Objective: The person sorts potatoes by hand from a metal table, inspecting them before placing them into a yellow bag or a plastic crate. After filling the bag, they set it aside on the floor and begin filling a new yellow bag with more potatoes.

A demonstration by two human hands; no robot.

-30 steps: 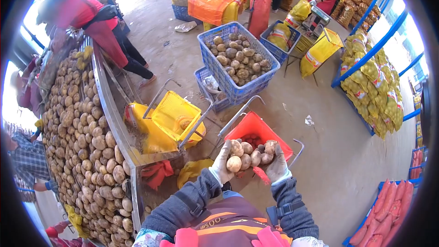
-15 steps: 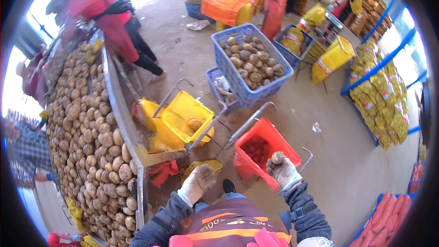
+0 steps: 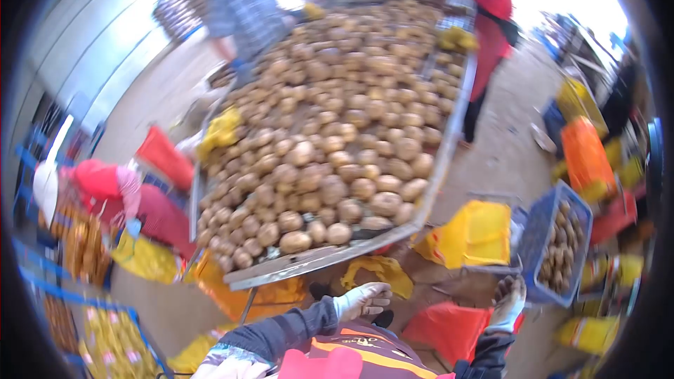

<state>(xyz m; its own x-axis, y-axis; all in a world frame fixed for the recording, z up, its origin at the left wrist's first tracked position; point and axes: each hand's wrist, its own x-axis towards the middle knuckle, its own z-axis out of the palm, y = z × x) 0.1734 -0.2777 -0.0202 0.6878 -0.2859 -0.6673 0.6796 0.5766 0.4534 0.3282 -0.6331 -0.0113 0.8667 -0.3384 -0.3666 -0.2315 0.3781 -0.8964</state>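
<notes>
My left hand (image 3: 363, 301), in a pale work glove, is open in front of my apron, with its fingers loosely extended to the right and nothing in it. A little past it is the near end of a sorting table (image 3: 337, 264) heaped with potatoes (image 3: 333, 189). At the right, my gloved right hand (image 3: 510, 300) is over the edge of a red bag (image 3: 449, 330), fingers pointing up and dark with dirt. No potato shows in that hand, though blur softens its outline. Beyond it stands a yellow bag (image 3: 477, 235) held open on a metal frame.
A blue crate (image 3: 554, 253) of potatoes stands at the right. Orange and yellow bags (image 3: 246, 291) lie under the table's near end. People work along both sides, one in plaid (image 3: 249, 17), one bending in red (image 3: 105, 189). Filled yellow sacks (image 3: 116, 344) are at lower left.
My view has swung left, so the potato table now fills the middle and the bags sit to the right. The potato that was in my right hand is no longer visible.
</notes>
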